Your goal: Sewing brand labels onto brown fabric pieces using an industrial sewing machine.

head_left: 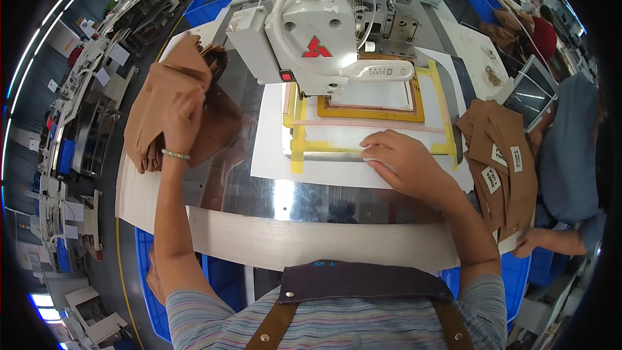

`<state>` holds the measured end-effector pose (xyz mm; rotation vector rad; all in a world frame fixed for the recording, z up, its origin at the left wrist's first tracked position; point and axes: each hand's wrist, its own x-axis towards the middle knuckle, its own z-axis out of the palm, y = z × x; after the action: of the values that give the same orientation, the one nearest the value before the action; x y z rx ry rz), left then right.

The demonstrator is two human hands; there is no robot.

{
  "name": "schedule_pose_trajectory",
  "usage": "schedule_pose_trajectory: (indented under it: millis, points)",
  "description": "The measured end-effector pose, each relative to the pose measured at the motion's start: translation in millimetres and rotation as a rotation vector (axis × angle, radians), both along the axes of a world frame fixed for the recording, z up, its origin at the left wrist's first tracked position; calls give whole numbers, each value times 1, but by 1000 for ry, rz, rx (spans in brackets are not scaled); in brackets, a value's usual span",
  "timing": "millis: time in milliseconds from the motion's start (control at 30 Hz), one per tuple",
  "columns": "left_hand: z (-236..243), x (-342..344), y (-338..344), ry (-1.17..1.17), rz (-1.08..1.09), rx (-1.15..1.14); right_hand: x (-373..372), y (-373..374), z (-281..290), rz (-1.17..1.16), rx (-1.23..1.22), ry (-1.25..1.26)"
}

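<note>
My left hand (pixel 183 115) grips the top of a stack of brown fabric pieces (pixel 146 126) at the left of the steel tabletop. My right hand (pixel 395 159) rests with loosely curved, separated fingers at the lower taped edge of a white template (pixel 330 136). A yellow frame (pixel 405 116) lies on that template, partly hidden under the head of a white sewing machine (pixel 314 19). To my right is a pile of brown pieces (pixel 492 123) with white labels on some of them.
A person in blue-grey (pixel 570 149) is close at the right, one hand (pixel 528 243) at the table edge (pixel 324 246). A screen (pixel 528 87) stands behind the right pile. Blue crates (pixel 217 0) sit around the table. Other workstations (pixel 97 39) line the left aisle.
</note>
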<state>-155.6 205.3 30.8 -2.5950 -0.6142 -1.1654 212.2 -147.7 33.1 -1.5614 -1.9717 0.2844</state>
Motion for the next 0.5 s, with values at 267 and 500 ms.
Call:
schedule_pose_trajectory:
  millis: [267, 500]
  points:
    - [-46, -11, -104, 353, -75, -129, -69, 108, -43, 96, 160, -410]
    - [-56, -89, -88, 271, 137, -188, -87, 149, -65, 63, 239, -588]
